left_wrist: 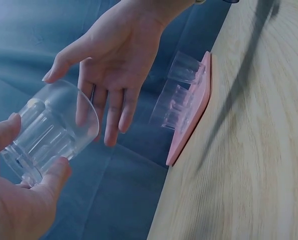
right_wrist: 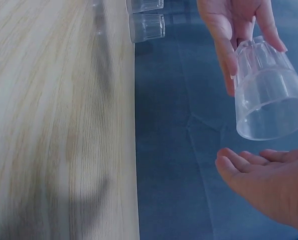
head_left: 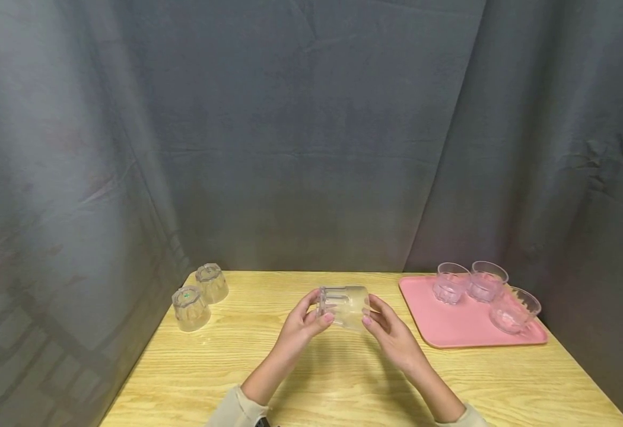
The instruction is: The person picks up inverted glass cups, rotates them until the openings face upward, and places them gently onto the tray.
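A clear drinking glass (head_left: 346, 305) is held on its side above the middle of the table. My left hand (head_left: 303, 323) grips it around the faceted base, thumb on the near side. At the rim end is my right hand (head_left: 394, 335), its thumb close to the edge. In the left wrist view the right hand (left_wrist: 121, 65) has its fingers stretched out past the mouth of the glass (left_wrist: 58, 117). The right wrist view shows a gap between those fingers (right_wrist: 244, 162) and the rim.
Two clear glasses (head_left: 191, 309) stand upside down at the table's left edge. On the right lies a pink tray (head_left: 450, 326) bearing three upright glasses (head_left: 514, 311). Grey curtains (head_left: 301, 148) hang behind and at both sides of the wooden table (head_left: 226, 356).
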`<state>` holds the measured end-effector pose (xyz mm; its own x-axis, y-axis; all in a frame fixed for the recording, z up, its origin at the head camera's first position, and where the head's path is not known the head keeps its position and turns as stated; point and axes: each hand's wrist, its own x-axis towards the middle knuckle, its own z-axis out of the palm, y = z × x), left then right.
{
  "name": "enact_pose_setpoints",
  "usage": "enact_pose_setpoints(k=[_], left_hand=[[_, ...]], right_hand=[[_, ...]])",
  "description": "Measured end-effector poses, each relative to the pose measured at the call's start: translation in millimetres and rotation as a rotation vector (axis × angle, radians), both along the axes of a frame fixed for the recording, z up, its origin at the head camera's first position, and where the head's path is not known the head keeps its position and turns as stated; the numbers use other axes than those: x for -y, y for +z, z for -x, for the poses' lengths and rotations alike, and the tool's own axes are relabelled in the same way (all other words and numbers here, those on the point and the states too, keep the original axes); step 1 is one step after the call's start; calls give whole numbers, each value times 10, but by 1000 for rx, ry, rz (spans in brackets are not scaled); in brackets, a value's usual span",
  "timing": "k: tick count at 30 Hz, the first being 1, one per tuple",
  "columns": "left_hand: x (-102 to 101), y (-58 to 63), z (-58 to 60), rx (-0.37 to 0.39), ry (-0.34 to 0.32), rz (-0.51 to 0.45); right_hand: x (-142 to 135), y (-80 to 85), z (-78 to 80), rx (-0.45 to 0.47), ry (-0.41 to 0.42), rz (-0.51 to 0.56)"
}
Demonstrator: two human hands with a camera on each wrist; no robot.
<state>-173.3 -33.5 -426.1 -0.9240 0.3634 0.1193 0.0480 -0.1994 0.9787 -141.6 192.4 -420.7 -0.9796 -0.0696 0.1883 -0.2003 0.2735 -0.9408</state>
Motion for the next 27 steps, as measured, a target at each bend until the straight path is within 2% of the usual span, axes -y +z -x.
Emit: enact_pose_setpoints(k=[16,27], left_hand=[[-116,9,7,-16,-71,-47],[-205,-18,29,0,-80,-43]], right_hand=[[-12,15,-22,-18,15,31],[-91,16,-8,-23,0,67]])
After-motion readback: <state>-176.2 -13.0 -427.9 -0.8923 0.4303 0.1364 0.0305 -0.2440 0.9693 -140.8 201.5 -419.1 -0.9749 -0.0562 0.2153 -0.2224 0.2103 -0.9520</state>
